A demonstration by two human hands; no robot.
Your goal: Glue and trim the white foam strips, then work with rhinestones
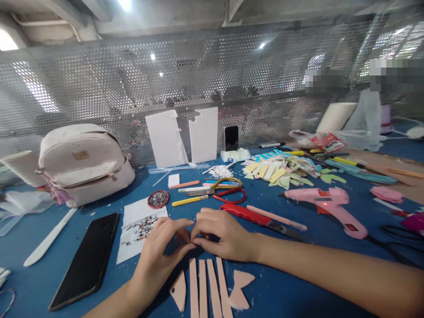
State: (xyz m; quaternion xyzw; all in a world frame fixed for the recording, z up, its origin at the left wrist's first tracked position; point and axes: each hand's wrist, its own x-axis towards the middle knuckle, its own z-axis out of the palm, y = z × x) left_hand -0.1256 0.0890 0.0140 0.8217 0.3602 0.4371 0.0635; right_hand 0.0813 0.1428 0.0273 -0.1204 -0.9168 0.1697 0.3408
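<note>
My left hand (161, 243) and my right hand (222, 233) meet at the fingertips over the blue table (274, 274). Thumbs and fingers are pinched together; anything between them is too small or hidden to make out. Just below lie several narrow peach strips (194, 287), side by side. Left of the strips is a curved peach piece (179, 292) with a small dark hole. On their right lie a bow-shaped peach piece (243, 279) and another cutout (238, 299). Beside my left hand, a white paper (129, 247) bears dark and orange bits.
A red-handled knife (247, 215), scissors (212, 191) and markers (189, 201) lie beyond my hands. To the right is a pink glue gun (331, 203). A black phone (86, 260) and a white backpack (82, 163) occupy the left. Paper scraps (281, 170) are heaped behind.
</note>
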